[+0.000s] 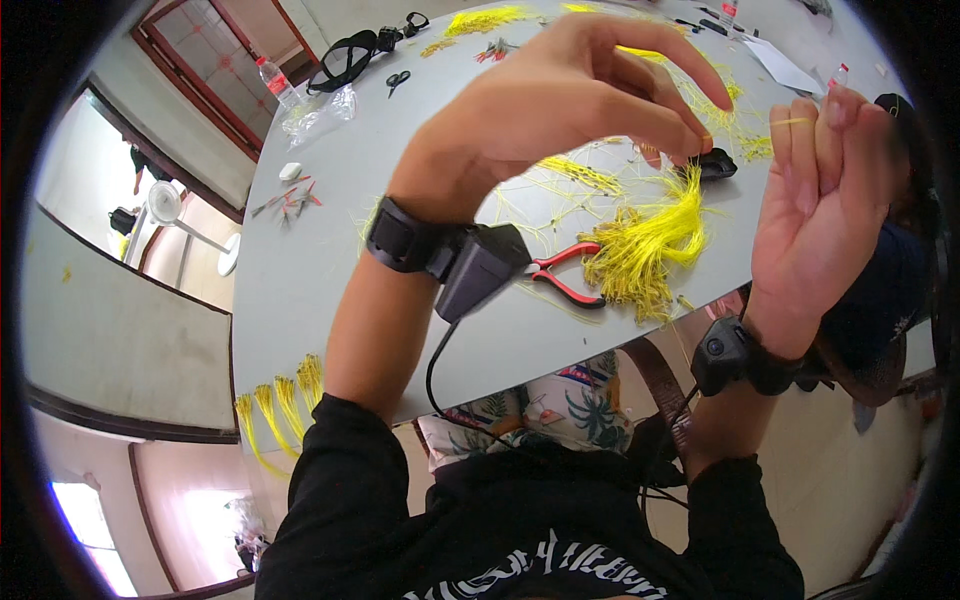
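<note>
My left hand (570, 95) arches over the table, its thumb and fingertips closed on the gathered upper end of a bundle of yellow threads (660, 240). Below the grip the strands fan out, with brownish-gold ends toward the table's near edge. My right hand (820, 200) is raised beside the bundle, apart from it, palm turned in and fingers curled together. A thin yellow band (795, 121) runs across those fingers. Red-and-black-handled pliers (570, 275) lie left of the bundle, their jaws partly hidden behind the device on my left wrist. A small black object (716, 165) sits behind the bundle's top.
Loose yellow threads (580, 175) spread over the grey table (330, 250). Several small yellow bundles (285, 400) hang at its left edge. Farther off are red-tipped pieces (295, 200), scissors (398, 83), a plastic bottle (277, 80) and white paper (780, 65). Another person (880, 290) is at the right.
</note>
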{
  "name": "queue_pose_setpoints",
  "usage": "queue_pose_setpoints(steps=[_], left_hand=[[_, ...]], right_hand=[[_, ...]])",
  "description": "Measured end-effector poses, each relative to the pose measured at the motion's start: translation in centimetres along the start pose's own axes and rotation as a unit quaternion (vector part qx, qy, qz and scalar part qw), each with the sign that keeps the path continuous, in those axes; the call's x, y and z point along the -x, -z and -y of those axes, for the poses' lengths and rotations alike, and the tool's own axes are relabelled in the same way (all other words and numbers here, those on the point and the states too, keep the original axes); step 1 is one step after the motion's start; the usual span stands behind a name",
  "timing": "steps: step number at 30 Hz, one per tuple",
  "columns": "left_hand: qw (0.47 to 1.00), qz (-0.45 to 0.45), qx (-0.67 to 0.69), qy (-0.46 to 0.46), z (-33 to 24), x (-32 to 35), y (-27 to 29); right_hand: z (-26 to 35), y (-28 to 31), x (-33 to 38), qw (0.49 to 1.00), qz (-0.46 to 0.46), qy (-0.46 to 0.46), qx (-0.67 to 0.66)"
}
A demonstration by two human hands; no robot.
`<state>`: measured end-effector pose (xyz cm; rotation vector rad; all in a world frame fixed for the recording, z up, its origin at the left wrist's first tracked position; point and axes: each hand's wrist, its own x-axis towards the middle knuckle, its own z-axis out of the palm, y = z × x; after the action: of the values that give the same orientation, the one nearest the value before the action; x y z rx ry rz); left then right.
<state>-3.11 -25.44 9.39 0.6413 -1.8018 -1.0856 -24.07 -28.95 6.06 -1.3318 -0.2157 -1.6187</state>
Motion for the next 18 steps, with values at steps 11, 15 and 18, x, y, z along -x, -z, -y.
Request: queue_pose_setpoints(steps=[11, 15, 18], left_hand=[[0.997, -0.063, 0.01, 0.04, -1.7, 0.2, 2.8], [0.997, -0.056, 0.023, 0.049, -1.5, 0.2, 3.1], [0.996, -0.06, 0.015, 0.061, -1.9, 0.4, 2.7]], right_hand=[[-1.6, -0.1, -0.3, 0.914, -0.017, 0.022, 0.404], [-1.9, -0.3, -0.2, 0.921, 0.085, -0.042, 0.379], [-2.1, -0.5, -0.1, 0.931, 0.092, -0.046, 0.35]])
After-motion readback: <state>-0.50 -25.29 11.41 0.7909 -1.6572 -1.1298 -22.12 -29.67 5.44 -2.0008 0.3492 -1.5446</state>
